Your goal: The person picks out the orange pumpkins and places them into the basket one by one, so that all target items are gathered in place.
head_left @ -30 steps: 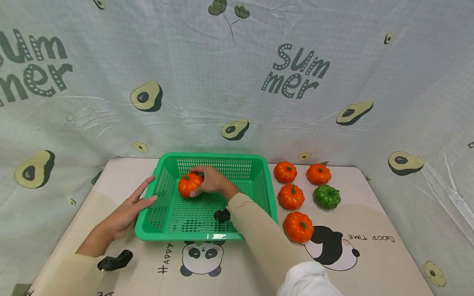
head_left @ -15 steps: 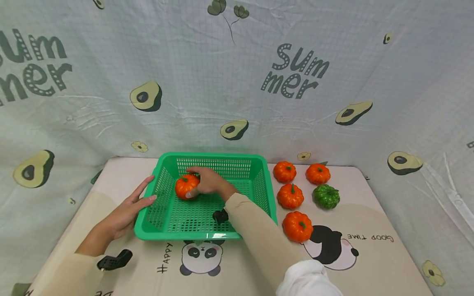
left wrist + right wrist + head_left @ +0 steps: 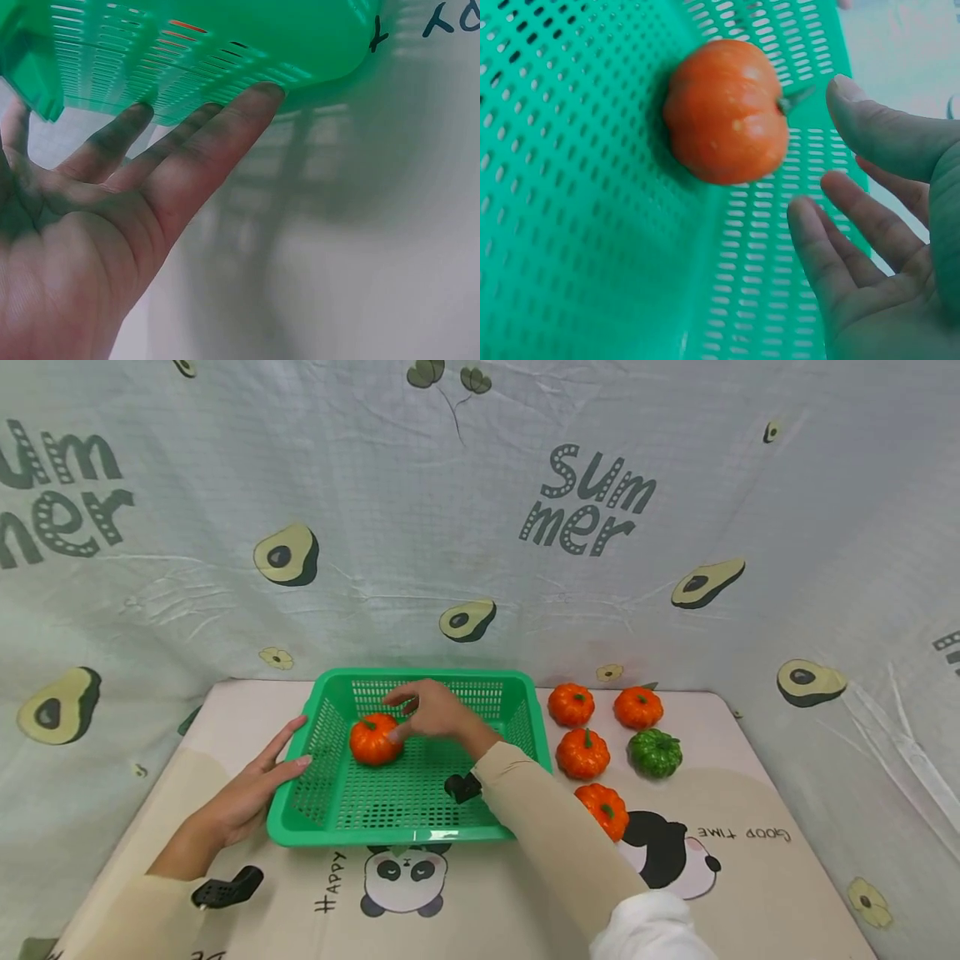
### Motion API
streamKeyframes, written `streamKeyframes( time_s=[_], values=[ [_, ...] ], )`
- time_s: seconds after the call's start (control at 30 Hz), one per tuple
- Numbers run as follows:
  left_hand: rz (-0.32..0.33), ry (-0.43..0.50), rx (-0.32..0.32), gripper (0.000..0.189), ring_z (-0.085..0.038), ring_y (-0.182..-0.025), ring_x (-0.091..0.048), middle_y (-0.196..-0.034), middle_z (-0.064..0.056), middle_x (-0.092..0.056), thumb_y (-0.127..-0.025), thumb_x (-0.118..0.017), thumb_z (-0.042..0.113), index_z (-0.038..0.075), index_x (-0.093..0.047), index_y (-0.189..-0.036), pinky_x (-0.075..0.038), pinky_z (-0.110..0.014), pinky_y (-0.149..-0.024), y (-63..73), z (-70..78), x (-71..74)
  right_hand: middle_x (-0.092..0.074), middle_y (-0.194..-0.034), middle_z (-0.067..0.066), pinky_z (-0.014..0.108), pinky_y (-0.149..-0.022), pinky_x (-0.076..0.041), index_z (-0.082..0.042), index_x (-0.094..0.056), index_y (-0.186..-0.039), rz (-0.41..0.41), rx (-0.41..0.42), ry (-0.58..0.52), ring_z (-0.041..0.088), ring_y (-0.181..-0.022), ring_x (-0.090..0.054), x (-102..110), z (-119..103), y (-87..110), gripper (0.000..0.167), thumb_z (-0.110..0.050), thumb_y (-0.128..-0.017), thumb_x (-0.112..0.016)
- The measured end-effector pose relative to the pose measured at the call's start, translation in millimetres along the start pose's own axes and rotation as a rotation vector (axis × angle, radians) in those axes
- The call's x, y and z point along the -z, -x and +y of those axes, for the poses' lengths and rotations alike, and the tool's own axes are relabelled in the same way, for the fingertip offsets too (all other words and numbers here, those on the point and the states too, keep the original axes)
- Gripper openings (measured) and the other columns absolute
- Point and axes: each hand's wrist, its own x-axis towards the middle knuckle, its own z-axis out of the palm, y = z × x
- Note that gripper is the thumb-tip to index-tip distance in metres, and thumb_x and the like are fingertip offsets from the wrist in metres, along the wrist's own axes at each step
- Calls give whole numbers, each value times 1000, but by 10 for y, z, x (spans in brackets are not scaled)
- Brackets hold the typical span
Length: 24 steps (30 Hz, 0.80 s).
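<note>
And here's the green basket [image 3: 352, 838], with one orange pumpkin [image 3: 372, 745] sitting on its floor, over in the left half, near the left wall, stem up! The right hand [image 3: 437, 712] hangs inside the basket, just right of that pumpkin, and look at the right wrist view: thumb and fingers spread, a gap showing between them and the fruit, so it's released, nothing grasped. Over at the basket's left side, the left hand [image 3: 243, 795] has its fingers extended against the outer wall, thumb up by the rim: touching, bracing flat, no clenching there.

Now to the right of the basket, where a column of three orange pumpkins runs from back [image 3: 571, 704] through middle [image 3: 582, 754] to front [image 3: 606, 810], that front one partly covered by the right sleeve [image 3: 570, 843]. Farther right of the basket, another orange pumpkin [image 3: 638, 707] sits at the back, a green pumpkin [image 3: 655, 753] just in front of it. All on the pale surface [image 3: 750, 910], a panda print [image 3: 405, 885] just before the basket, an avocado-patterned cloth [image 3: 450, 527] hanging behind it.
</note>
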Motion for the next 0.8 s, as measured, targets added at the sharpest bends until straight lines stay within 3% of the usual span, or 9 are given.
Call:
streamKeyframes(
  time_s=[0.33,0.57,0.8],
  values=[
    [-10,-6,-14,75,-33,-138,-45,-172,-28,3,-113,-45,33,47,7,-165,-56,-26,-92,15,-3,25,-67,-139,18,30,-98,-56,-2,-67,-136,-27,33,-66,36,-128,-63,315,-76,261,46,-4,-91,-78],
    [-22,15,-13,75,-7,-122,-54,-172,-27,3,-113,-45,33,49,7,-164,-56,-25,-92,5,-4,32,-68,-137,21,30,-97,-57,2,-68,-133,-31,73,-80,36,-124,-65,484,-70,419,43,-4,-92,-77],
    [-15,7,-4,75,-11,-121,-54,-171,-28,2,-113,-45,33,50,7,-164,-57,-27,-91,-6,10,12,-71,-130,22,30,-94,-58,3,-71,-127,-20,107,-81,35,-119,-68,619,-47,597,37,0,-91,-77]
  ],
)
